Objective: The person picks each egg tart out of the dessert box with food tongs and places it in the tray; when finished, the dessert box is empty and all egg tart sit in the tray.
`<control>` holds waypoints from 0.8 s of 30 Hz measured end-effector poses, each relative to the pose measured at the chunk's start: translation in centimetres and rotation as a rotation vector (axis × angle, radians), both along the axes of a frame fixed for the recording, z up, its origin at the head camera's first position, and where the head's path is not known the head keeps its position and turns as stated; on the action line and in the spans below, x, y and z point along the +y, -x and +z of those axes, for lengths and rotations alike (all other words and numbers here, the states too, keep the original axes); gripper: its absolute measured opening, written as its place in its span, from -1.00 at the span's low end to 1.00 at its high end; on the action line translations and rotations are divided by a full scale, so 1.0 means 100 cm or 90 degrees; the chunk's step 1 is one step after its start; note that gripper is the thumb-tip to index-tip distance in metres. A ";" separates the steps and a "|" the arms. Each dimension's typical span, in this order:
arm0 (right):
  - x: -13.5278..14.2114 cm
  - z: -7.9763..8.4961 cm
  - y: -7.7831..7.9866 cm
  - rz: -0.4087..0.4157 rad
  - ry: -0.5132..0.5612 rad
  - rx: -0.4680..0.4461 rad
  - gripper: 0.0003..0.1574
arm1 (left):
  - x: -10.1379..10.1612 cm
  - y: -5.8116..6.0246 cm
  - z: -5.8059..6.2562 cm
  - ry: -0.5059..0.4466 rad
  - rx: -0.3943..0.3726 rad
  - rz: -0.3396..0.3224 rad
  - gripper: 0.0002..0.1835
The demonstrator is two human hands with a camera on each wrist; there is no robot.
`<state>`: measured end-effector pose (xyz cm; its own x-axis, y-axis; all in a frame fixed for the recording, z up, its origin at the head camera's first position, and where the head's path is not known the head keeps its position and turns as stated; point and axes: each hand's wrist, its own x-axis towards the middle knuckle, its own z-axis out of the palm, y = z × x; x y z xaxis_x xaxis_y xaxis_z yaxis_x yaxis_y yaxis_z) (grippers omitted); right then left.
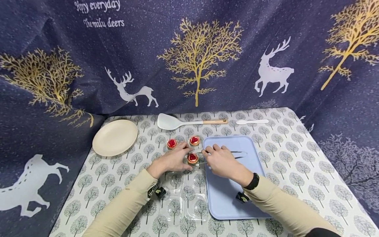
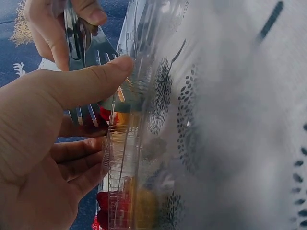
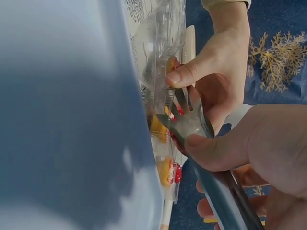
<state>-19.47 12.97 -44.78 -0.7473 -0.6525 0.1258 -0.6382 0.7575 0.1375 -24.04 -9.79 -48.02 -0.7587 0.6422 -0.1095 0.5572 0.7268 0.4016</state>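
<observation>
My right hand (image 1: pixel 220 161) grips metal serving tongs (image 3: pixel 216 191) with fork-like tines. Their tips are on either side of a small fruit tart (image 1: pixel 192 159) topped with red fruit. This tart sits in a clear plastic container (image 1: pixel 181 205). Around the same spot, my left hand (image 1: pixel 174 158) has its thumb and fingers spread, the thumb at the container's edge close to the tines. Two more red-topped tarts sit just behind, one at left (image 1: pixel 171 144) and one at right (image 1: pixel 194 141). The left fingers are partly hidden in the right wrist view.
A pale blue tray (image 1: pixel 228 204) lies under my right forearm, beside the container. At the back left is a cream plate (image 1: pixel 114 138). A white spatula (image 1: pixel 168 122) with a wooden handle and a small white spoon (image 1: pixel 251 121) lie along the table's back.
</observation>
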 end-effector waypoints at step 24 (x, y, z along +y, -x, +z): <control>-0.007 0.005 0.005 -0.016 -0.023 -0.028 -0.65 | 0.001 0.000 0.001 0.002 0.007 -0.008 -0.07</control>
<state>-19.97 12.29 -44.32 -0.7679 -0.6368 0.0693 -0.6249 0.7685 0.1374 -24.00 -9.72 -47.93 -0.7513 0.6519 -0.1033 0.5709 0.7204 0.3938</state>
